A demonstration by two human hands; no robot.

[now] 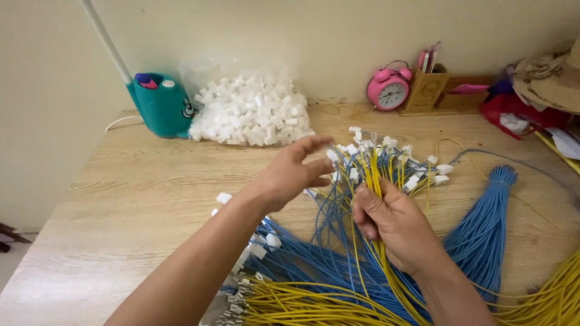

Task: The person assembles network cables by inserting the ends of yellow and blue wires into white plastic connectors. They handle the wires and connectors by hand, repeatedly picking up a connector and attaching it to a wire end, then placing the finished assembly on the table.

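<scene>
**A:** What do I have in the right hand [396, 226]?

**B:** I see it closed in a fist around a bunch of wires [377, 181], yellow and blue together. The bunch stands up out of the fist and fans toward the far side, and its tips carry small white connectors [386, 154].

**A:** And my left hand [293, 172]?

**B:** Open, fingers spread and loosely curled. The fingertips [323, 145] reach the left edge of the connector cluster, at or just beside one of the white pieces. I cannot tell whether it pinches anything.

**A:** Where does the rest of the wire lie?

**B:** On the wooden table [121, 199], near me. Loose blue wires [302, 262] spread under both forearms, and yellow wires [296, 302] with metal ends lie at the near edge. A tied bundle of blue wire [483, 229] lies to the right of my right wrist, and more yellow strands run along the right edge.

**A:** Anything at the far side?

**B:** A clear bag of white connectors [251, 108] sits against the wall, touching a teal lamp base [160, 105] on its left. Farther right stand a pink alarm clock [388, 90] and a wooden desk organizer [441, 90], with a straw hat [553, 75] at the right edge.
</scene>
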